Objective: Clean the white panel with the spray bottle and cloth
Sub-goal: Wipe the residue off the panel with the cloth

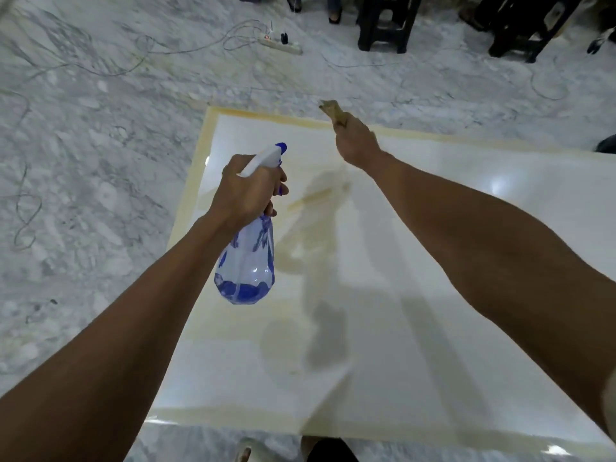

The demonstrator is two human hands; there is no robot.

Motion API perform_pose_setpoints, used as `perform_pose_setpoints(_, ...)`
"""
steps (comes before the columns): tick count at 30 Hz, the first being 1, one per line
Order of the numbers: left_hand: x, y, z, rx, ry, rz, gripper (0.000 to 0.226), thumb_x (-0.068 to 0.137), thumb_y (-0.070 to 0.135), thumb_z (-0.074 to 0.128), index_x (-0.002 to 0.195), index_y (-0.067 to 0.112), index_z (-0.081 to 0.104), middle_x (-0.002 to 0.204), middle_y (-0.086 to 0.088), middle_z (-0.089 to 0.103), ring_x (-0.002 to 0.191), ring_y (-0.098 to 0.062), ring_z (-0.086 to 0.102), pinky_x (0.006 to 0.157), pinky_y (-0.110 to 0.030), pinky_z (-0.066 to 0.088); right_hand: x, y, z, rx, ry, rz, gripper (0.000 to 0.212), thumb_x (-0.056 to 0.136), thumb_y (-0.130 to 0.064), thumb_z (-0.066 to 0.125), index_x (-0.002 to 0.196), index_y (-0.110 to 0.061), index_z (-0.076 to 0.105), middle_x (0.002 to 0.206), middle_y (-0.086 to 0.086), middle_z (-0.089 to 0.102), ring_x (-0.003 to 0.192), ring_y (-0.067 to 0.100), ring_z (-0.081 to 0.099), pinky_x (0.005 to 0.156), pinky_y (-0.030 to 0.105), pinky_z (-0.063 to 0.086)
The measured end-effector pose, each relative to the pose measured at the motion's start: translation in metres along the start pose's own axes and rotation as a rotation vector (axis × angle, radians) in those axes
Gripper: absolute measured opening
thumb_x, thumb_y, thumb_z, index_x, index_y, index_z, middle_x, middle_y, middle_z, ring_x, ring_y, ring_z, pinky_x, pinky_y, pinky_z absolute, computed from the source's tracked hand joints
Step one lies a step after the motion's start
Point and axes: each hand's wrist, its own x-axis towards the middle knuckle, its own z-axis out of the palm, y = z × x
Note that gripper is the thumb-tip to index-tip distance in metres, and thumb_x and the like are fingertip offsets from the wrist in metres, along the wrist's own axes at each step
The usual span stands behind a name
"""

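The white panel point(416, 261) lies flat on the marble floor, glossy, with a yellowish border and a faint yellow streak near its middle. My left hand point(246, 191) grips the neck of a clear spray bottle point(248, 261) with blue patterns and a white-and-blue nozzle, held above the panel's left part, nozzle pointing toward the far edge. My right hand point(358, 141) is stretched out to the panel's far edge and holds a brownish cloth point(333, 111), which sticks out past the fingers.
Marble floor point(83, 161) surrounds the panel. A white power strip point(281, 45) and loose cables lie at the back. Dark stool legs point(383, 25) and people's feet stand along the top edge. My own foot shows at the bottom edge.
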Motion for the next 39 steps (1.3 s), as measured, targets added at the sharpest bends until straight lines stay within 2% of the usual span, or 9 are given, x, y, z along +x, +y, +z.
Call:
perform_pose_setpoints(3,0.026,-0.018,-0.004,-0.012,0.023,-0.01,0.04,0.092,0.032,0.054,0.061,0.006,0.056,0.082,-0.019,0.07,0.033,-0.018,0.044,0.052,-0.033,0.049,0.051,0.025,0.051,-0.307,-0.093,0.021,0.049,0.103,-0.031,0.033,0.149,-0.014,0.035,0.149,0.018,0.043,0.136,0.039,0.042,0.113,0.053,0.029)
perform_pose_setpoints(7,0.04,-0.047,-0.017,0.011,0.034,-0.067,0.033,0.093,0.022,0.052,0.066,0.004,0.058,0.087,-0.023,0.071,0.034,-0.015,0.046,0.055,-0.036,0.051,0.041,0.059,0.128,-0.546,-0.157,0.034,0.064,0.104,-0.045,0.027,0.159,-0.031,-0.003,0.167,0.006,-0.016,0.152,0.035,-0.017,0.12,0.059,-0.01)
perform_pose_setpoints(15,-0.019,-0.078,-0.044,0.047,0.0,-0.109,0.023,0.087,0.014,0.05,0.068,0.006,0.061,0.088,-0.021,0.074,0.033,-0.013,0.046,0.06,-0.041,0.055,-0.097,0.063,0.17,-0.516,-0.166,-0.005,0.063,0.104,-0.046,0.027,0.158,-0.036,-0.003,0.167,0.003,-0.017,0.152,0.032,-0.019,0.12,0.058,-0.013)
perform_pose_setpoints(20,-0.096,-0.093,-0.058,0.04,-0.068,-0.102,0.021,0.089,0.012,0.052,0.071,0.005,0.062,0.088,-0.026,0.072,0.032,-0.011,0.047,0.051,-0.032,0.05,-0.246,0.062,0.215,-0.528,-0.217,-0.007,0.076,0.087,-0.054,0.01,0.159,-0.031,0.012,0.168,0.009,0.001,0.154,0.038,-0.002,0.12,0.063,-0.001)
perform_pose_setpoints(25,-0.17,-0.122,-0.076,0.047,-0.109,-0.15,0.029,0.095,0.019,0.053,0.079,-0.003,0.065,0.089,-0.028,0.072,0.032,-0.018,0.045,0.052,-0.034,0.049,-0.368,0.058,0.257,-0.499,-0.201,0.005,0.066,0.088,-0.049,0.036,0.151,-0.029,0.029,0.155,0.012,0.042,0.141,0.04,0.041,0.11,0.059,0.02)
perform_pose_setpoints(31,-0.204,-0.13,-0.09,0.087,-0.127,-0.135,0.031,0.099,0.018,0.053,0.078,-0.001,0.064,0.086,-0.027,0.07,0.032,-0.018,0.044,0.047,-0.03,0.048,-0.398,0.025,0.238,-0.245,-0.396,0.176,0.057,0.105,-0.044,0.022,0.159,-0.031,0.01,0.168,-0.001,-0.007,0.155,0.026,-0.009,0.123,0.052,-0.006)
perform_pose_setpoints(34,-0.199,-0.114,-0.097,0.069,-0.121,-0.105,0.034,0.1,0.021,0.052,0.077,-0.001,0.063,0.083,-0.023,0.068,0.032,-0.018,0.044,0.044,-0.028,0.047,-0.388,0.018,0.198,0.3,-0.525,0.242,0.055,0.101,-0.045,0.042,0.142,-0.011,0.054,0.147,0.007,0.051,0.137,0.025,0.044,0.121,0.052,0.026)
perform_pose_setpoints(36,-0.186,-0.098,-0.101,0.061,-0.111,-0.077,0.033,0.1,0.018,0.052,0.075,-0.001,0.062,0.081,-0.022,0.068,0.031,-0.017,0.044,0.045,-0.028,0.048,-0.37,0.015,0.164,0.405,-0.464,0.279,0.065,0.088,-0.062,0.047,0.13,-0.016,0.065,0.133,-0.001,0.061,0.122,0.019,0.055,0.114,0.045,0.037)
perform_pose_setpoints(39,-0.154,-0.071,-0.106,0.05,-0.084,-0.027,0.033,0.099,0.018,0.053,0.072,0.001,0.061,0.081,-0.023,0.068,0.031,-0.017,0.045,0.047,-0.031,0.049,-0.307,0.008,0.11,0.51,-0.354,0.33,0.053,0.1,-0.05,0.046,0.13,-0.008,0.062,0.126,0.011,0.066,0.112,0.03,0.064,0.102,0.043,0.048)
